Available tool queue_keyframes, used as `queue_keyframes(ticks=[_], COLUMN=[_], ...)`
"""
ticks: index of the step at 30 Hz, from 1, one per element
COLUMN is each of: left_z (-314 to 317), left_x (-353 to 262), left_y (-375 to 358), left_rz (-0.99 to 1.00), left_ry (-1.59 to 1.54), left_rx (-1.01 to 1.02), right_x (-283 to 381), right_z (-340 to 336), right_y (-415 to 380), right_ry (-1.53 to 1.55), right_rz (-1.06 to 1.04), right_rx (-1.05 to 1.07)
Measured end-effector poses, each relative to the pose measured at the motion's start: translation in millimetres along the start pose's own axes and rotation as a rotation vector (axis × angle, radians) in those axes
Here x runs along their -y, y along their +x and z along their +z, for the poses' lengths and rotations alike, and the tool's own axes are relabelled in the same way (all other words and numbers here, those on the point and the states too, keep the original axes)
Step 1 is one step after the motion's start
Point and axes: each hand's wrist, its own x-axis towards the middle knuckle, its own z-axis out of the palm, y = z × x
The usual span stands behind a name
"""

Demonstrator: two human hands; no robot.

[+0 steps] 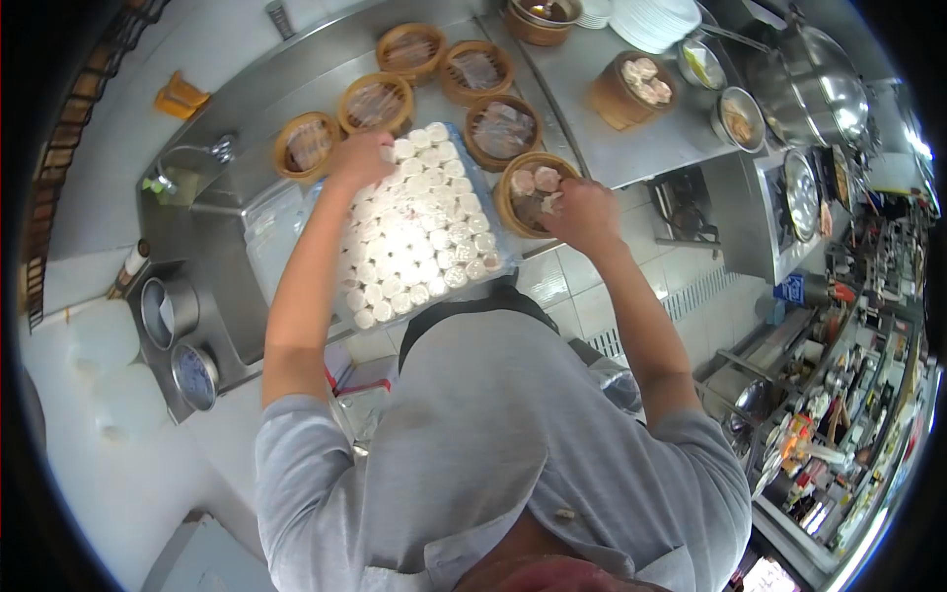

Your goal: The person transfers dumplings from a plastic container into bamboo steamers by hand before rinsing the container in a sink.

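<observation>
A tray packed with rows of pale round dumplings lies in front of me. My left hand is at its far left corner, fingers curled down by the outermost dumplings; what they grip, if anything, is hidden. To the right of the tray is a round bamboo steamer with two pinkish dumplings inside. My right hand reaches over this steamer's right rim, its fingertips pinched on a pale dumpling low in the basket.
Several more bamboo steamers with liners stand behind the tray. A steamer of dumplings, small bowls and stacked plates occupy the right counter. A sink is at left, a stove at right.
</observation>
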Motion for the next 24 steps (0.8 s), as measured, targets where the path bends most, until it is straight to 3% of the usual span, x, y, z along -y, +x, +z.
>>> queue_keyframes(ticks=[4,8,14,20,24], left_z=[0,-5,-5,3,12], left_x=[3,7,-1,7,16], left_y=[9,14,15,29,32], left_rz=[0.002,-0.102,-0.023,-0.113,-0.172], left_ry=[0.018,-0.203,-0.097,-0.217,-0.454], left_rx=[0.102,0.221,0.089,0.168,0.179], right_x=[-2,-2,-10,-5,-5], right_z=[-14,-32,-34,-38,-36], right_y=[-14,-29,-39,-39,-34], right_ry=[0.147,0.255,0.334,0.4,0.433], right_rz=[-0.052,-0.037,0.0,-0.011,-0.008], right_rx=[-0.081,-0.133,-0.151,-0.191,-0.211])
